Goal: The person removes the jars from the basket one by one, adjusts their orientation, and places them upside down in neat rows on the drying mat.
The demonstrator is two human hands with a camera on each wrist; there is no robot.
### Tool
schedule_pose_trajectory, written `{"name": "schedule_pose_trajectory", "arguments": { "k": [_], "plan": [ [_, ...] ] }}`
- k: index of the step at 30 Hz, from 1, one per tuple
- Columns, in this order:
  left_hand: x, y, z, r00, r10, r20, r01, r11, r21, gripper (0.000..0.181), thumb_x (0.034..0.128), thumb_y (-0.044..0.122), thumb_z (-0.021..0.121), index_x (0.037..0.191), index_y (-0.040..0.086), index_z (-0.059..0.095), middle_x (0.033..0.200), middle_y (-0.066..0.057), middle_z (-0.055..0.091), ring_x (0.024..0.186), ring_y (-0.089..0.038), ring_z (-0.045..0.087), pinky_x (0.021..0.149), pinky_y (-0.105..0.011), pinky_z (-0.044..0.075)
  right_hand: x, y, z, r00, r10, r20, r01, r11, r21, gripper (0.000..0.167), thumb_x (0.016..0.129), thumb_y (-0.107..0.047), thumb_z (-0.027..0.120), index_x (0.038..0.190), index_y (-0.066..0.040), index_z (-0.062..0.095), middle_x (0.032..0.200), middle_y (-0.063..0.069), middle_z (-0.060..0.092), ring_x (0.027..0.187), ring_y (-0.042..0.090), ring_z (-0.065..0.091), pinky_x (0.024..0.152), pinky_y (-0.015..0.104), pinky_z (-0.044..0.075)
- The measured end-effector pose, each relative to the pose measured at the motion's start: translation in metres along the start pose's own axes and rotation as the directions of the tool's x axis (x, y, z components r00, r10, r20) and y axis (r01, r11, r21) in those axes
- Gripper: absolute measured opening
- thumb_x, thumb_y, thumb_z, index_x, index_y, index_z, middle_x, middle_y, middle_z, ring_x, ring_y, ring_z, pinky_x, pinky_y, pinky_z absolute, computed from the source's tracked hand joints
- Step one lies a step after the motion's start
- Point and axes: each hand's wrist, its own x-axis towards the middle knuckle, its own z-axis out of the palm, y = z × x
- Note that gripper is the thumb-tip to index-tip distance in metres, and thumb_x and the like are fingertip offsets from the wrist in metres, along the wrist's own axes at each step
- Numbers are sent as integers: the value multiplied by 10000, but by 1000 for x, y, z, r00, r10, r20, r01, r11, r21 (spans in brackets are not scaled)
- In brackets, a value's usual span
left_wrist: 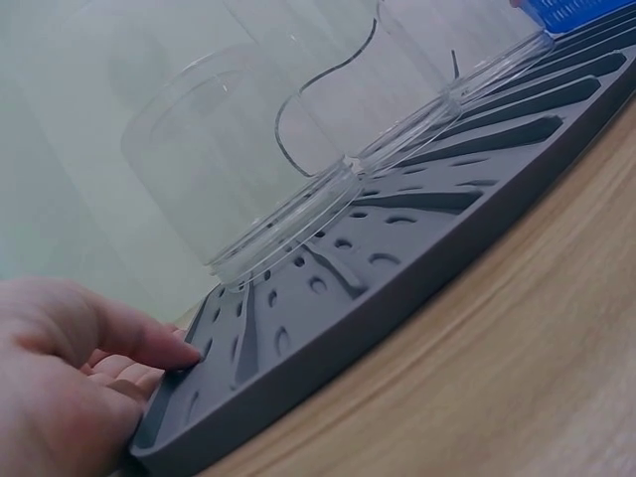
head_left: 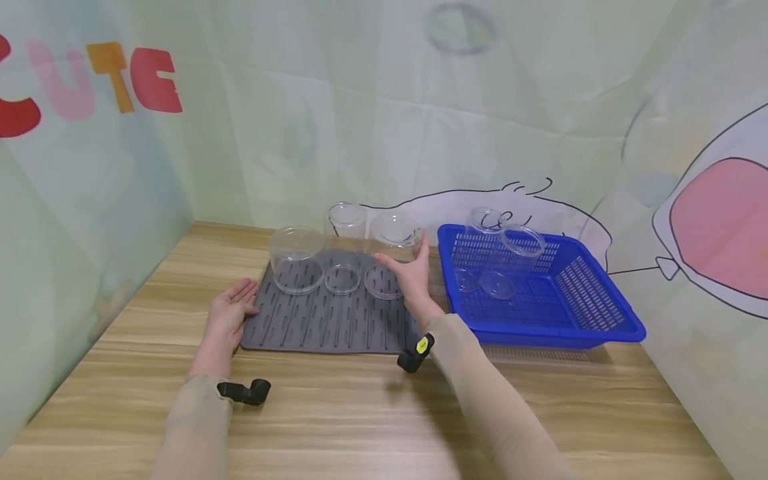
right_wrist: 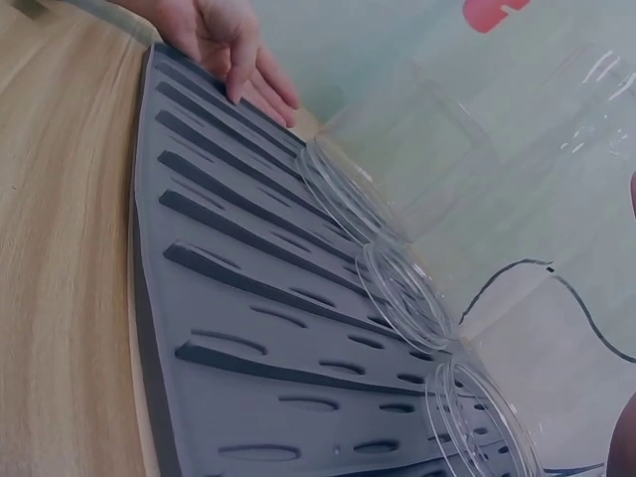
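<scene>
A grey ridged drying mat (head_left: 336, 330) lies on the wooden table. Three clear cylindrical jars stand on it in a row: a wide left jar (head_left: 297, 261), a narrower middle jar (head_left: 343, 270) and a right jar (head_left: 384, 283). My right hand (head_left: 415, 277) grips the right jar, thumb across its front and fingers at its right side. In the right wrist view only bits of the fingers show at the right edge. My left hand (head_left: 227, 313) is at the mat's left edge, fingers extended; its thumb (left_wrist: 164, 343) touches the mat's rim.
To the right of the mat stands a blue plastic basket (head_left: 606, 310) with slotted walls. Inside it, two tall clear jars (head_left: 513, 267) stand towards its left side. Printed cloth (head_left: 384, 133) hangs behind the table (head_left: 336, 413) and along both sides.
</scene>
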Motion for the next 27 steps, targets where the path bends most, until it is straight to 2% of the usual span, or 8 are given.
{"name": "schedule_pose_trajectory", "arguments": {
  "k": [7, 12, 15, 18, 24, 27],
  "plan": [
    [0, 0, 1, 1000, -5, -6, 5, 1000, -5, 828, 809, -274, 332, 1552, 3, 92, 1626, -180, 129, 1501, -249, 185, 1224, -251, 211, -2, -3, 0, 1000, -10, -9, 10, 1000, -1, 1177, 733, -271, 858, 1586, -225, 47, 1652, 99, 87, 1520, 279, 116, 1253, 462, 143],
    [1, 0, 0, 1000, -7, -8, 7, 1000, -6, 827, 811, -272, 337, 1552, 6, 94, 1627, -177, 130, 1501, -249, 186, 1224, -252, 213, -3, -7, 0, 994, -86, -62, 89, 995, 53, 1197, 714, -197, 865, 1586, -196, 44, 1650, 96, 106, 1524, 258, 93, 1259, 441, 110],
    [0, 0, 0, 1000, -5, -8, 5, 1000, -6, 829, 808, -273, 335, 1552, 2, 95, 1626, -179, 130, 1501, -248, 186, 1222, -247, 215, -6, -14, -2, 979, -170, -110, 181, 979, 91, 1191, 704, -165, 862, 1585, -189, 61, 1643, 103, 137, 1521, 247, 105, 1258, 452, 98],
    [0, 1, 0, 1000, -2, -11, 1, 1000, -4, 830, 803, -276, 331, 1552, -4, 96, 1625, -184, 133, 1499, -250, 191, 1220, -244, 220, -13, -29, -7, 962, -243, -125, 257, 961, 106, 1147, 721, -156, 846, 1582, -165, 87, 1641, 92, 154, 1518, 239, 122, 1254, 471, 94],
    [1, 1, 2, 1000, -6, -19, 5, 1000, -6, 833, 802, -279, 336, 1552, -4, 101, 1625, -184, 141, 1499, -247, 198, 1218, -241, 226, -20, -65, -30, 930, -354, -103, 366, 918, 152, 1031, 752, -66, 791, 1564, -97, 155, 1610, 84, 249, 1474, 244, 251, 1225, 488, 201],
    [1, 0, 1, 1000, -7, -21, 7, 1000, -4, 829, 807, -277, 336, 1553, -3, 101, 1626, -181, 140, 1499, -244, 195, 1219, -241, 223, -20, -76, -48, 904, -422, -75, 428, 889, 162, 987, 764, -48, 762, 1556, -77, 172, 1595, 82, 282, 1460, 257, 281, 1211, 480, 246]
  ]
}}
